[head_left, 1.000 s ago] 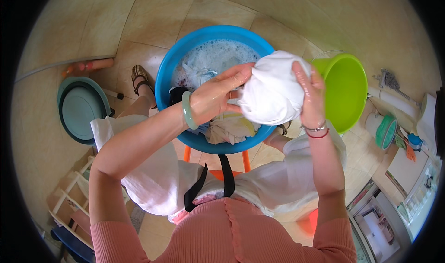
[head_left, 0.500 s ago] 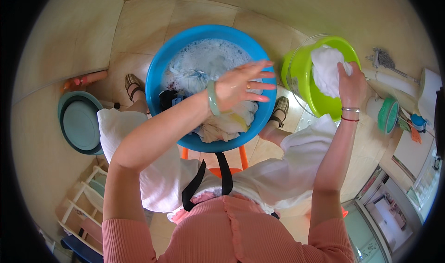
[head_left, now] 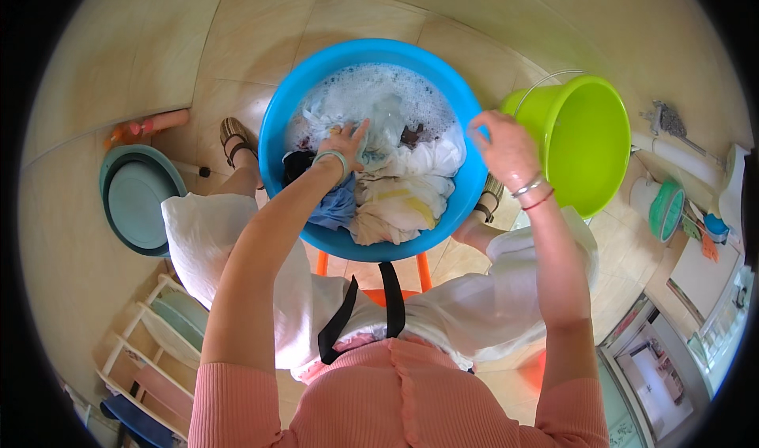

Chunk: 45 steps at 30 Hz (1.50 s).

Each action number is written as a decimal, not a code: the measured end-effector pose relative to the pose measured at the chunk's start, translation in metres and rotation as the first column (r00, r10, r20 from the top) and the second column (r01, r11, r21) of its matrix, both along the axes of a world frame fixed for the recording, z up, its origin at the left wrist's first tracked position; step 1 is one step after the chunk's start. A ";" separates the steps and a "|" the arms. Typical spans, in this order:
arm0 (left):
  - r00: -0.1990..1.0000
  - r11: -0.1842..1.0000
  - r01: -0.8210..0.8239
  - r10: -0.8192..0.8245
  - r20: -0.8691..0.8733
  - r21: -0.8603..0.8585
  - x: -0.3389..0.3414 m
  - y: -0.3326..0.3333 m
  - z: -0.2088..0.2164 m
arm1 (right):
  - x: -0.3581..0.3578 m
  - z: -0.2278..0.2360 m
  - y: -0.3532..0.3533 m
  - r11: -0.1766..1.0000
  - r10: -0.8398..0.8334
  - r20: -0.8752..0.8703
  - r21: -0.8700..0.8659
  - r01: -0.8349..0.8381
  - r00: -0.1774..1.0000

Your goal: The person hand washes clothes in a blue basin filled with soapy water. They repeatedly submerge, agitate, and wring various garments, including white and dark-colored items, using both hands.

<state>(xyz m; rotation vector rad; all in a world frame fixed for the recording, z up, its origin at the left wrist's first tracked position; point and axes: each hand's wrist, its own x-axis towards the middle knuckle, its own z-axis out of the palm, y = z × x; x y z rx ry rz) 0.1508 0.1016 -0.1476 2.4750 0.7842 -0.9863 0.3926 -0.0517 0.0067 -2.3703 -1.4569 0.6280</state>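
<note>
A round blue tub before me holds foamy water and heaped wet clothes. My left hand is inside it, open, fingers spread over a pale blue garment. At the tub's right rim hovers my right hand, its fingers loosely bent and nothing visible in them. A white cloth lies at the right of the heap, beside a cream and yellow garment. A dark blue garment sits on the left. Right of the tub, the lime-green bucket leans toward me, its inner wall showing.
A grey-green basin stands on the left by a white rack. An orange stool shows below the tub. At the right are a brush, a white pipe and a green-rimmed container.
My right hand has come left from the bucket to the tub rim and no longer holds the white cloth. My left hand has lowered onto the clothes. The bucket shifted slightly in view.
</note>
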 end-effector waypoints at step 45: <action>0.778 0.576 -0.200 0.585 0.229 -0.792 -0.041 -0.003 0.151 | -0.103 -0.128 0.004 0.924 0.301 -0.232 -0.168 -0.343 0.925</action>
